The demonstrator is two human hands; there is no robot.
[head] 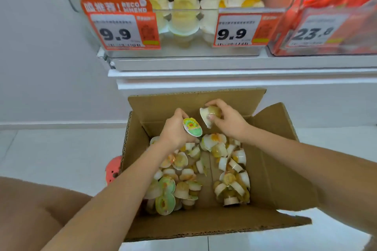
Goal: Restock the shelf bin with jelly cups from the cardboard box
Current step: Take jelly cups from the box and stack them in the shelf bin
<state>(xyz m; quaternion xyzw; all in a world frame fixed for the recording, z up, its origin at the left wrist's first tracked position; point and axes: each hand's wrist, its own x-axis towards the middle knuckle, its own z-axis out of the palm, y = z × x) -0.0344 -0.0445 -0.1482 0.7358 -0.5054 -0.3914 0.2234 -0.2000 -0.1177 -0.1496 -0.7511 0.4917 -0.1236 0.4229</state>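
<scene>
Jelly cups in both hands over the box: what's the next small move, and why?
Probably lift both hands up to the shelf bin. The left hand and right hand each already hold a jelly cup, and the cardboard box still has many.

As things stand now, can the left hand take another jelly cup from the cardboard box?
Probably not cleanly: the left hand already grips a jelly cup, though the loose cups lie uncovered in the open cardboard box below.
</scene>
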